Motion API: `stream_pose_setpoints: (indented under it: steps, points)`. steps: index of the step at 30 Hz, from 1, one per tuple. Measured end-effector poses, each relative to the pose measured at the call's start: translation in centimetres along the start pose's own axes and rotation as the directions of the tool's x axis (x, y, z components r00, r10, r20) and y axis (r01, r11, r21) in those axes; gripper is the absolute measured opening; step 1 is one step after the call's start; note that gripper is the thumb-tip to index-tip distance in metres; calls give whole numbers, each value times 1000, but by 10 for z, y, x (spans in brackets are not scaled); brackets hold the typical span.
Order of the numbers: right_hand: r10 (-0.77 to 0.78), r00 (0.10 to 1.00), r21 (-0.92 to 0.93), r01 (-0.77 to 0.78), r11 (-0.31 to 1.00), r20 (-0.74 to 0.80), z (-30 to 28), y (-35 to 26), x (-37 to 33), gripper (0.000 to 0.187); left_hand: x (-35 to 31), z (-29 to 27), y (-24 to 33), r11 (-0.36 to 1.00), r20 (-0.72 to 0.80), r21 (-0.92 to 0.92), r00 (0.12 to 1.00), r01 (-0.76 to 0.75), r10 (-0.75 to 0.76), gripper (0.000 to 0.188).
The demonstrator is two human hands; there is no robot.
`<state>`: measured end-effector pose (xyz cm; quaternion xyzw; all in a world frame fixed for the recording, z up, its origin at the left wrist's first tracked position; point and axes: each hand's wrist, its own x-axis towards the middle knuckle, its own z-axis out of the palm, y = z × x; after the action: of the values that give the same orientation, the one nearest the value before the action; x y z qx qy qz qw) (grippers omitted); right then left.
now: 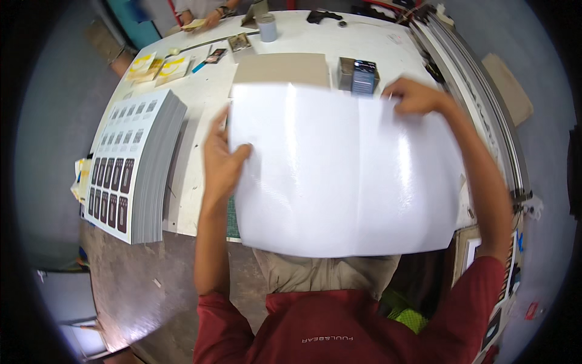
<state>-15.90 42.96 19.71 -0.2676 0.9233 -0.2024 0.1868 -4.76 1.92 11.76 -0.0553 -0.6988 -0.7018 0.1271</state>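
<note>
A large glossy white sheet [327, 176] spreads out in front of me, slightly bowed, with a vertical crease right of its middle. My left hand [224, 155] grips its left edge, thumb on top and fingers behind. At the far right part of the same sheet, my right hand [415, 97] is closed on the upper edge with bent fingers. Partly covered by the sheet, a grey-brown board [282, 68] lies beyond it. A bit of green cutting mat [233, 218] peeks out below my left wrist.
A tall stack of printed sheets [136, 133] stands on the left. A phone [364, 77] leans on a block [346, 73] behind the sheet. Farther back are a can [267, 29], a blue cutter [199, 67] and another person's hand [212, 18]. Metal rails [485, 97] line the right edge.
</note>
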Motion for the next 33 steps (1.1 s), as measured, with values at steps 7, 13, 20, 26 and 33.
stream_pose_setpoints:
  steps: [7,13,20,26,33]
  points:
    - [69,915,-275,-191,942,-396,127,28,77,41,-23,-31,-124,930,24,-21,930,367,-366,80]
    - [-131,839,-240,1,971,-528,146,-14,169,33,-27,-29,-132,931,30,106,934,350,-355,87]
    - [-244,829,-567,-104,817,-504,173,-34,253,29,-72,-62,-116,932,-141,264,966,250,-219,93]
    - [-473,780,-775,-24,632,-410,172,-39,242,22,-100,-69,-118,954,-176,170,960,248,-218,84]
    - [-375,400,-461,-143,876,-837,101,-97,164,14,-104,-56,-108,979,-187,72,967,190,-173,73]
